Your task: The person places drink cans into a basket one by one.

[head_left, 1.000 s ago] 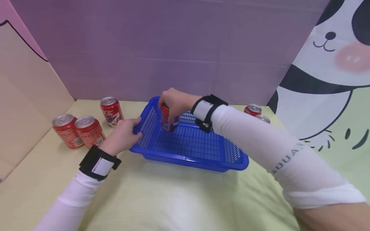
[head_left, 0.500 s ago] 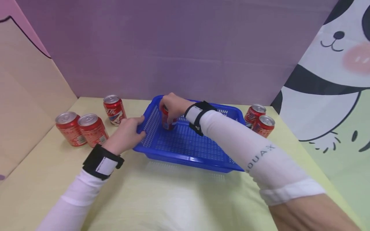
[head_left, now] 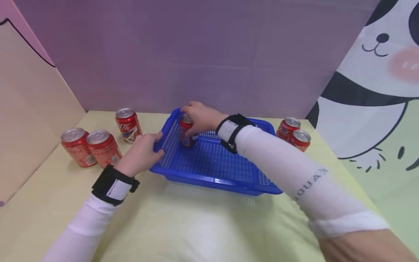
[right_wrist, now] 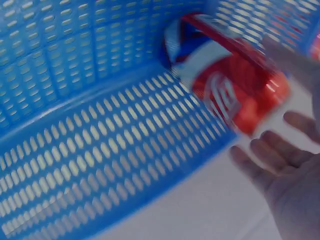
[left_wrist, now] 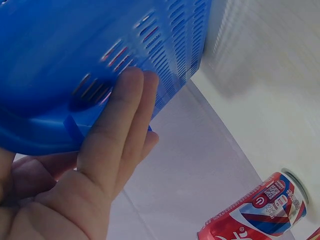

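Note:
A blue plastic basket (head_left: 216, 160) with slotted walls stands on the table. My left hand (head_left: 142, 153) holds its left rim; in the left wrist view, the fingers (left_wrist: 117, 120) lie along the outer wall. Inside the basket, at the back left corner, a red soda can (head_left: 186, 136) stands upright. My right hand (head_left: 204, 118) is over that can, its fingers spread around the upper part. In the right wrist view, a gap shows between the fingers (right_wrist: 280, 155) and the blurred can (right_wrist: 235, 85).
Left of the basket stand several red cans: one toward the back (head_left: 128, 125) and a front pair, including a can (head_left: 104, 149). Two more, a rear can (head_left: 288, 128) and a front can (head_left: 301, 140), stand right of the basket. A purple backdrop (head_left: 209, 54) rises behind the table.
The can has gone down and slightly left into the basket's back left corner. My right hand has loosened from it and risen slightly. The left hand stays at the rim.

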Tool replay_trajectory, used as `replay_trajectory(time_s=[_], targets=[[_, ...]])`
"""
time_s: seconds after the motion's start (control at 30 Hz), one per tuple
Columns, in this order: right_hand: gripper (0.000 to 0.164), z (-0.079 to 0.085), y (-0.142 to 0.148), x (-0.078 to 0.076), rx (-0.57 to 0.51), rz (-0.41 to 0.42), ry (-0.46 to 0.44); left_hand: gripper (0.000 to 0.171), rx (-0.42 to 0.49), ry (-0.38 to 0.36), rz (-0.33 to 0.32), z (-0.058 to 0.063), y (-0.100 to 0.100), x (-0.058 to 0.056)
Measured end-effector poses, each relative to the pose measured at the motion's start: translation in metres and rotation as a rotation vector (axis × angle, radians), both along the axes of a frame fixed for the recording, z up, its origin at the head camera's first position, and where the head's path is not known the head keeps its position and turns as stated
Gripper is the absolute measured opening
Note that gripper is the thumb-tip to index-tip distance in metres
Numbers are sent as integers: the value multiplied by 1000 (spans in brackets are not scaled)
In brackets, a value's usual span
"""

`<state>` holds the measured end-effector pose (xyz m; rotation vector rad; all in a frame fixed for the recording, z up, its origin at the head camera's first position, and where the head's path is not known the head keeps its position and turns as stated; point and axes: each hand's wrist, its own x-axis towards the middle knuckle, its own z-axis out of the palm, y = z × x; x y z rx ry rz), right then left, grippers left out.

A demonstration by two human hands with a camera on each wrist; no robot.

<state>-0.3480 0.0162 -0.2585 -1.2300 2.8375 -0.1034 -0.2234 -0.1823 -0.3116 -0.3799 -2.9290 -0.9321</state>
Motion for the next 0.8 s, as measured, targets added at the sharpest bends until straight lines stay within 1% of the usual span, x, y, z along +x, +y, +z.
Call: replay_trajectory(time_s=[0.07,0.1,0.17,0.23,0.3,0.33,0.37,0.43,0.5,0.57,0.67,0.73,0.8], targets=[[69,14,20,7,-27,-36,28,57,2,-5,2,0,1,1],[67,22,32,11,-48,-60,53,57,5,-6,4,0,1,1],[56,35,58,19,-111,-97,113,57,1,0,3,0,1,1],[46,42,87,29,-186,-132,193,57,-5,-2,2,0,1,2],[37,45,113,43,-253,-184,260,58,-8,-8,0,-1,2,2],[34,44,125,49,-280,-206,276,58,-10,-8,-1,-1,2,2],[33,44,136,56,-296,-238,272,58,-12,-16,2,-1,1,2],[32,40,156,71,-309,-316,238,58,-15,-26,5,-1,1,2],[34,37,173,86,-301,-389,151,58,-18,-19,4,-1,1,2],[35,32,189,96,-279,-434,90,58,-26,-5,4,0,1,3],[33,21,208,106,-262,-468,49,57,-30,12,1,1,1,3],[33,12,217,108,-246,-473,54,58,-31,12,1,1,1,3],[33,2,224,110,-243,-483,30,58,-28,7,3,1,2,4]])
